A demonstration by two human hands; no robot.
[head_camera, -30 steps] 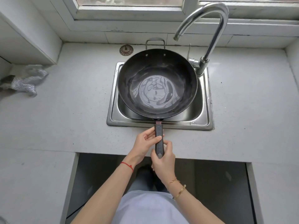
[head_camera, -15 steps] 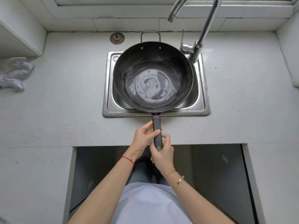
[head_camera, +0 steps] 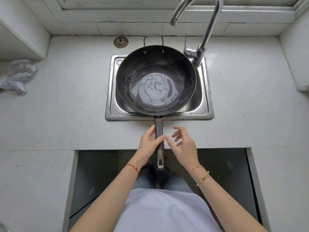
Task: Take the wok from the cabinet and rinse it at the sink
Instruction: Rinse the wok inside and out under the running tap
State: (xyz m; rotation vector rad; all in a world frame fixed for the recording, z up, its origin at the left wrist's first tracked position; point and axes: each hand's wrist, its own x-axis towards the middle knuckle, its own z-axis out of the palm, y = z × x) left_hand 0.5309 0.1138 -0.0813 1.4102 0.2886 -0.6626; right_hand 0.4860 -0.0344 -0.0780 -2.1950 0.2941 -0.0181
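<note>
Right now I have the wok (head_camera: 156,79) sitting in the sink (head_camera: 203,104) at twelve o'clock, water pooled inside — mid-rinse, I judge. My left hand (head_camera: 149,142) grips the handle (head_camera: 159,136); my right hand (head_camera: 184,144) hovers loose-fingered just beside it. Next probably calls for reaching the faucet (head_camera: 205,32) lever at one o'clock.

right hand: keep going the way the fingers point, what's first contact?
The right hand is off the wok handle, its fingers pointing up-left. Carried on, they'd likely meet the handle near the left hand, though height is unclear.
</note>
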